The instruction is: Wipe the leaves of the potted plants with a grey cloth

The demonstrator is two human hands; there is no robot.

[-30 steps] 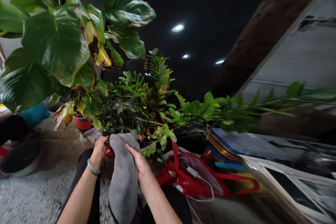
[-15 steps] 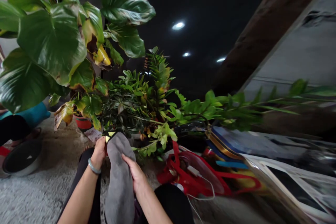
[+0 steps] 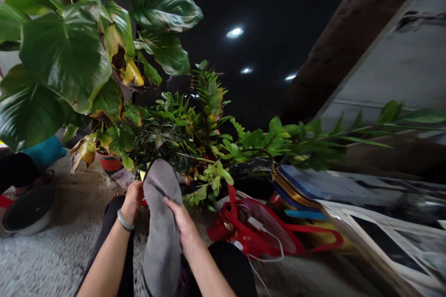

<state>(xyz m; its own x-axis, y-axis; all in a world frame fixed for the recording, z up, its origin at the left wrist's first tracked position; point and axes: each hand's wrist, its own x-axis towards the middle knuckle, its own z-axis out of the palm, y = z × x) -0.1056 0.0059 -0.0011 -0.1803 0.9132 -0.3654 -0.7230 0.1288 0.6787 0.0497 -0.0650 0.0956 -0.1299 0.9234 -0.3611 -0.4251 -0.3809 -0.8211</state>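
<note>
A dark ceiling with round lights (image 3: 235, 32) spreads above a grey carpet (image 3: 45, 260), where a person sits with black-trousered legs (image 3: 230, 264) at the bottom of the view. The left hand (image 3: 132, 202), a pale bangle (image 3: 125, 221) at its wrist, is closed on the upper edge of a grey cloth (image 3: 162, 227). The right hand (image 3: 183, 227) grasps the cloth's side, its fingers pressed into the fabric. The cloth hangs upright between the hands over the lap, with a sliver of yellow (image 3: 142, 174) showing at its top edge. It looks soft, light and limp, so it should fold wherever it is not held; its upper edge seems the surest place to grip. Just ahead stand leafy potted plants (image 3: 167, 134), including a red pot (image 3: 108, 162) with a paper card (image 3: 122, 178) beside it, and their foliage crowds the space above the cloth. A red bag (image 3: 251, 232) with a white cable (image 3: 268, 253) lies right of the right hand, and a dark-lined bowl (image 3: 29, 211) sits well to the left.
</note>
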